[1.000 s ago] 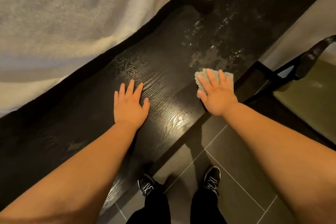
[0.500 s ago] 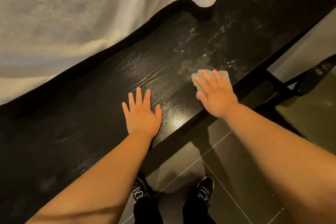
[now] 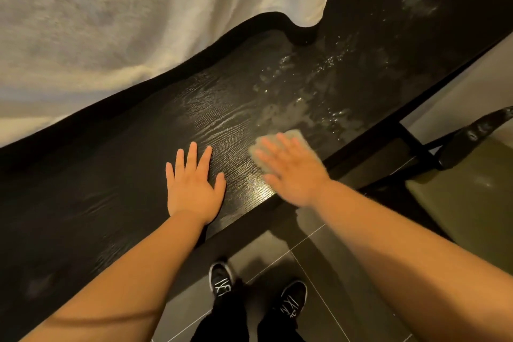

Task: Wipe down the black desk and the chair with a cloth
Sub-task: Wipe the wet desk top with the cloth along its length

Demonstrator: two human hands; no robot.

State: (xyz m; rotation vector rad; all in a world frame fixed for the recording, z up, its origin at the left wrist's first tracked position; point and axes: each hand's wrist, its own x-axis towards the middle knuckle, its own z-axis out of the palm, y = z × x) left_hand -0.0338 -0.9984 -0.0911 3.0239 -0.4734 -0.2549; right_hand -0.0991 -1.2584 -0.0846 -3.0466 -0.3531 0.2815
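The black wood-grain desk (image 3: 116, 175) runs from lower left to upper right. Wet streaks and foam (image 3: 299, 108) lie on its middle. My right hand (image 3: 291, 172) presses flat on a grey cloth (image 3: 295, 136) near the desk's front edge, fingers spread and blurred by motion. My left hand (image 3: 194, 186) rests palm down on the desk just left of it, fingers apart, holding nothing. The chair (image 3: 472, 191) with its dark backrest and olive seat stands at the right, beside the desk.
A white curtain (image 3: 138, 22) hangs along the desk's far edge. My feet in black shoes (image 3: 222, 277) stand on a dark tiled floor (image 3: 319, 258) below the desk's front edge. The desk's leg frame (image 3: 413, 144) shows between desk and chair.
My right hand has slid the cloth leftward along the front edge, closer to my left hand. My left hand stays flat on the desk. The view has shifted.
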